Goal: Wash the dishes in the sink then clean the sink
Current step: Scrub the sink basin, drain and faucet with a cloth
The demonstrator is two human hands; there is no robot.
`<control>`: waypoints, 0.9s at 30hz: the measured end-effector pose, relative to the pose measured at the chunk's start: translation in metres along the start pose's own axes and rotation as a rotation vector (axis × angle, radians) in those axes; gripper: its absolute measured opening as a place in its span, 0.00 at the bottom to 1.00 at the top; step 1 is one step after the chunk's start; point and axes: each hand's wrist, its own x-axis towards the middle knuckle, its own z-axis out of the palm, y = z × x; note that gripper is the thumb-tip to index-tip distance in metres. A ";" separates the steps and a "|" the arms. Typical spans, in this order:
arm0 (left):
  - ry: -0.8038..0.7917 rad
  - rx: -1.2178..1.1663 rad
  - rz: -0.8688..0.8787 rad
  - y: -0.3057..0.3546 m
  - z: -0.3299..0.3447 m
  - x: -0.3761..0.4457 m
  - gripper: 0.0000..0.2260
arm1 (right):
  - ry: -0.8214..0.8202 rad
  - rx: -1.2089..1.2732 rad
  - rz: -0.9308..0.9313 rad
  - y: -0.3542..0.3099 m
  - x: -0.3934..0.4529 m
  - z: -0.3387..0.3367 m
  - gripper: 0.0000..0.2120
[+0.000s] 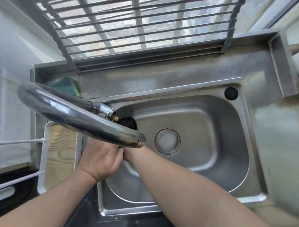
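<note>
The steel sink [213,133] holds no dishes that I can see; its round drain strainer [167,141] sits in the middle. The curved chrome faucet spout [73,117] crosses the view, and its mouth ends over the sink's left part. My left hand [102,159] is just under the spout, thumb against my right wrist. Its fingers are hidden by the spout. My right hand is hidden behind the spout mouth, and only its wrist [133,153] and forearm show. A dark scrubber-like object [128,123] lies in the sink's far left corner.
A green and yellow sponge [67,85] leans on the ledge behind the faucet. Left of the sink, a white tray [44,160] holds a wooden board [61,152], with white rack wires beside it. A black cap [231,93] sits at the sink's far right corner. The barred window is behind.
</note>
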 end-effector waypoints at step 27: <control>-0.292 0.031 0.001 -0.002 -0.014 -0.004 0.19 | -0.190 -0.946 -0.223 0.102 -0.219 -0.086 0.23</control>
